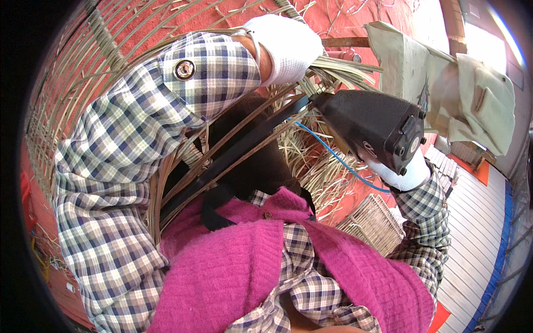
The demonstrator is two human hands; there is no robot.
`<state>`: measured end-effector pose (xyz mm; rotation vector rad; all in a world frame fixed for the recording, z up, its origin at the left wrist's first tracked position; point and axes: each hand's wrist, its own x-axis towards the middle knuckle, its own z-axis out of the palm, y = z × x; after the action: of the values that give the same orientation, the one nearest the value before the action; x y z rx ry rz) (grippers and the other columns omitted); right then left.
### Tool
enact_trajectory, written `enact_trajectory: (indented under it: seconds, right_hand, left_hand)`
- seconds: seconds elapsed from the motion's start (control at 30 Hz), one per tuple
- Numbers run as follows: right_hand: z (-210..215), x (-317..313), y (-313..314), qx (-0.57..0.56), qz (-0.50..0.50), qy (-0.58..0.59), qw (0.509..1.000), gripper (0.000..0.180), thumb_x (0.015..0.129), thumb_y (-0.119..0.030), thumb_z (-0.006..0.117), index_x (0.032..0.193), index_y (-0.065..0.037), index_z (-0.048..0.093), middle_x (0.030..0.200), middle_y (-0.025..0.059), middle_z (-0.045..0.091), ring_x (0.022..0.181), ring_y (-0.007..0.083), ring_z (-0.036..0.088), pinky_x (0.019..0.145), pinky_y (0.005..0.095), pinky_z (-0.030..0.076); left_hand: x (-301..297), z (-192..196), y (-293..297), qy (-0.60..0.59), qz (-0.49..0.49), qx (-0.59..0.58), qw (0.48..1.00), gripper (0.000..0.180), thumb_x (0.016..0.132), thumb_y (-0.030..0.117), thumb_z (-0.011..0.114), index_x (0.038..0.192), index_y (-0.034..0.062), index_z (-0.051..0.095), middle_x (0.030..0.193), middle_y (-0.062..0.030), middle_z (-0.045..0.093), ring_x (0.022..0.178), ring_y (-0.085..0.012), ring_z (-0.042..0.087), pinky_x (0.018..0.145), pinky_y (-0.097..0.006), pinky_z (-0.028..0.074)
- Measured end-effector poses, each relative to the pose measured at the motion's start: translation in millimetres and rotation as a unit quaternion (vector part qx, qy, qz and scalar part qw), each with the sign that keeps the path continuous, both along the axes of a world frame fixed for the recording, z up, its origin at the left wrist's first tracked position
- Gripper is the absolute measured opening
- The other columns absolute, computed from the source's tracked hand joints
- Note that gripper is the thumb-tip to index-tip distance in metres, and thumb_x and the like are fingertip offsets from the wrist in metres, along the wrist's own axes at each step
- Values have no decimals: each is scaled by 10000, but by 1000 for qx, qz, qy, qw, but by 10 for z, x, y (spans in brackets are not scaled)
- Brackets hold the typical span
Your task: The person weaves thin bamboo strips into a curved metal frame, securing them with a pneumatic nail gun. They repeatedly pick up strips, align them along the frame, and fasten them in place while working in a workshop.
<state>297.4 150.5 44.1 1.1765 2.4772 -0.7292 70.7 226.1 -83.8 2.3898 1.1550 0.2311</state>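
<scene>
My left hand (291, 50), in a white knit glove, reaches across and is closed over a bundle of thin grey-brown wicker strands (347, 71), whose loose ends fan out to its right. Most of its fingers are turned away from view. My right hand (410, 173), also gloved in white, grips a black air nail gun (369, 119). The gun's narrow nose touches or nearly touches a dark frame bar (233, 152) just below my left hand. Long strands run alongside that bar toward my body. A thin blue hose (336, 152) curves beneath the gun.
An open wicker framework (105, 41) with wrapped ribs spreads at the left. Loose strands (316, 177) litter the red floor (216, 19). Pale cloths (483, 102) hang over a bar at the right. A woven panel (375, 225) lies near my right forearm, beside a white slatted surface (472, 233).
</scene>
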Motion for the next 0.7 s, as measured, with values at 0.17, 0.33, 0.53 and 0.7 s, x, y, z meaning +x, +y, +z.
enact_trajectory:
  seconds: [0.17, 0.33, 0.53, 0.7]
  right_hand:
    - [-75, -28, 56, -56, -67, 40, 995, 389, 755, -117, 711, 1120, -37, 604, 1098, 141, 613, 992, 321, 585, 863, 404, 469]
    - [-98, 31, -67, -89, -175, 60, 979, 410, 764, -82, 708, 1150, -34, 577, 1087, 111, 620, 997, 253, 584, 858, 367, 476]
    - [-133, 169, -122, -83, -230, 105, 964, 375, 758, -111, 724, 1098, -32, 586, 1032, 110, 633, 941, 253, 611, 826, 370, 496]
    - [-161, 241, -118, 3, -16, 26, 1000, 501, 782, -35, 718, 1238, -19, 512, 1162, 103, 598, 1034, 193, 576, 902, 337, 470]
  left_hand:
    - [-14, 20, 30, 16, -24, -37, 999, 199, 749, 227, 648, 884, 84, 684, 790, -110, 660, 776, -275, 654, 732, -378, 521]
    - [-6, 69, 171, 40, -100, -143, 984, 289, 684, 253, 679, 869, 33, 705, 779, -139, 676, 709, -268, 659, 658, -373, 527]
    - [-94, 53, 341, -7, -130, -228, 965, 229, 671, 226, 686, 790, 32, 674, 624, -87, 618, 582, -194, 594, 564, -349, 474]
    - [-132, 5, 303, 9, -147, -272, 951, 269, 737, 290, 668, 755, 22, 667, 630, -79, 626, 561, -190, 584, 560, -343, 473]
